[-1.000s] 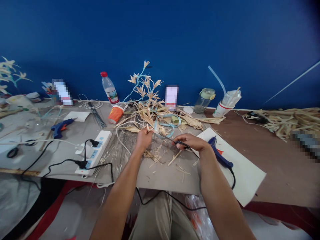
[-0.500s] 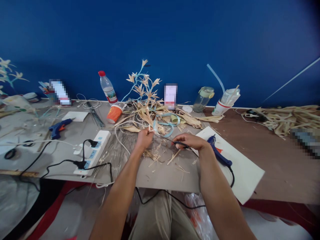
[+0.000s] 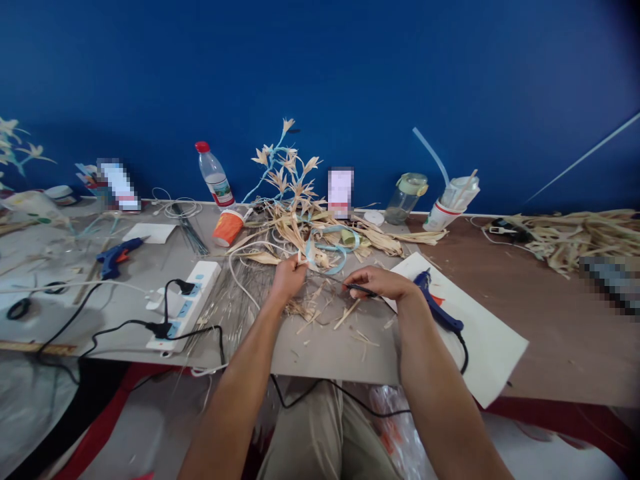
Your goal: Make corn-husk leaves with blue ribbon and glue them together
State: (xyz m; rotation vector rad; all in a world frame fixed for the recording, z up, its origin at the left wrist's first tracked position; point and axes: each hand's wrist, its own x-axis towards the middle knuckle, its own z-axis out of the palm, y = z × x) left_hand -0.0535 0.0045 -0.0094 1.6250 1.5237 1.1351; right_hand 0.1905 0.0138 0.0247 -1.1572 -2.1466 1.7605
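My left hand (image 3: 290,277) is closed in a pinch on a small pale strip (image 3: 299,256), probably husk, whose tip pokes up past the fingers. Black-handled scissors (image 3: 364,291) sit in my right hand (image 3: 375,281), their thin blades pointing left toward my left fingertips. Just beyond both hands lies a heap of dried husks (image 3: 295,230) with a curled light-blue ribbon (image 3: 343,261) on it. Husk flowers on blue-wrapped stems (image 3: 280,177) rise behind the heap. Scraps of husk (image 3: 345,313) are scattered on the table below my hands.
A white power strip (image 3: 193,303) with black cords lies left of my arm. One blue glue gun (image 3: 440,303) rests on white board (image 3: 493,347) at right, another glue gun (image 3: 114,259) at left. Along the wall stand a bottle (image 3: 216,177), orange cup (image 3: 229,228), phone (image 3: 341,193) and jar (image 3: 407,199).
The scissors have turned slightly in my right hand, and their handle loops look closer together. My left hand has stayed in nearly the same place.
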